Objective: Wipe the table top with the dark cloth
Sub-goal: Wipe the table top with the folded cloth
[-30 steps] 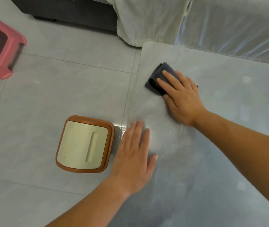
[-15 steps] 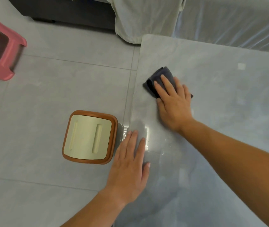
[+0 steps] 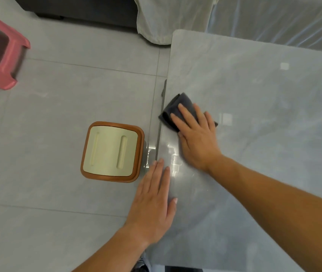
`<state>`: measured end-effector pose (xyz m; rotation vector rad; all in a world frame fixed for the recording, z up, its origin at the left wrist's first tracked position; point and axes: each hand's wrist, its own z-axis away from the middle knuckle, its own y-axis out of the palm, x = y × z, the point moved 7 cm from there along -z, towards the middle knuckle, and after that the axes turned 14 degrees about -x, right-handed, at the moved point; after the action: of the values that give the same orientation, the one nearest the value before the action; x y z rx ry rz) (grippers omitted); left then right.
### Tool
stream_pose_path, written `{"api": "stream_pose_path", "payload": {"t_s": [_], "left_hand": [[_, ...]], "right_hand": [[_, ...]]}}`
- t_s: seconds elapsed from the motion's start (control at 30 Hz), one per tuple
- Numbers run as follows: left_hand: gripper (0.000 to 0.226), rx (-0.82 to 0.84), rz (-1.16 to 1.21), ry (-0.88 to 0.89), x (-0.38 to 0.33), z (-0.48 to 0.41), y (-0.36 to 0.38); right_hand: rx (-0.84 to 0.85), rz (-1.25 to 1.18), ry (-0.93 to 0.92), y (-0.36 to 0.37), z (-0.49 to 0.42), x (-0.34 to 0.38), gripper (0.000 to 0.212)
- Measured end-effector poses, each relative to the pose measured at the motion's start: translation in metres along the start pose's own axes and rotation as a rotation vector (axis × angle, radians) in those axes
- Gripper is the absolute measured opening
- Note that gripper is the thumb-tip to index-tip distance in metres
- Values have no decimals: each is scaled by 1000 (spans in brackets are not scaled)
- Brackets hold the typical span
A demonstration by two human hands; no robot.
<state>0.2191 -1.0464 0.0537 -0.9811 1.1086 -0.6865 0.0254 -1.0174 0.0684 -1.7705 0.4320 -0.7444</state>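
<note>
The grey glossy table top point(image 3: 264, 107) fills the right half of the view. A folded dark cloth point(image 3: 172, 109) lies at its left edge, partly over the rim. My right hand point(image 3: 197, 138) lies flat on the cloth with fingers spread, covering most of it. My left hand point(image 3: 154, 201) rests palm down on the left edge of the table, nearer to me, fingers together and holding nothing.
A low stool with a cream seat and brown rim point(image 3: 112, 152) stands on the tiled floor just left of the table. A pink plastic stool point(image 3: 1, 61) is at far left. Cloth-covered furniture point(image 3: 175, 16) and clear plastic sheeting point(image 3: 273, 18) border the table's far side.
My right hand has slid the dark cloth toward me and to the left, from the far corner to the table's left edge. My left hand stays on the edge.
</note>
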Motion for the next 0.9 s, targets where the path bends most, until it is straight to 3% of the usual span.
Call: {"api": "stream_pose_path", "payload": {"t_s": [0.1,0.2,0.4,0.6,0.77,0.83,0.9], "left_hand": [[74,15,-27,-11,0,10,0],[74,19,-32,29,-3,20,2],[74,3,-74,70,-2,23,4],[73,14,-24,56,-6,44,6],[72,1,19,40,-4,61,9],[72,-5,41,31,0,62,11],[73,-13,72,34,1,62,13]], "right_hand": [[88,-20,-182,-9,71,16,54],[144,-4,-275,-23,77,-8,54],[-1,20,182,-25,54,-28,51],[98,-24,-93,-34,151,13,51],[2,39,380,-36,122,-26,55],[-20,37,393,-32,131,-10,55],[-4,34,265,-32,154,14,54]]}}
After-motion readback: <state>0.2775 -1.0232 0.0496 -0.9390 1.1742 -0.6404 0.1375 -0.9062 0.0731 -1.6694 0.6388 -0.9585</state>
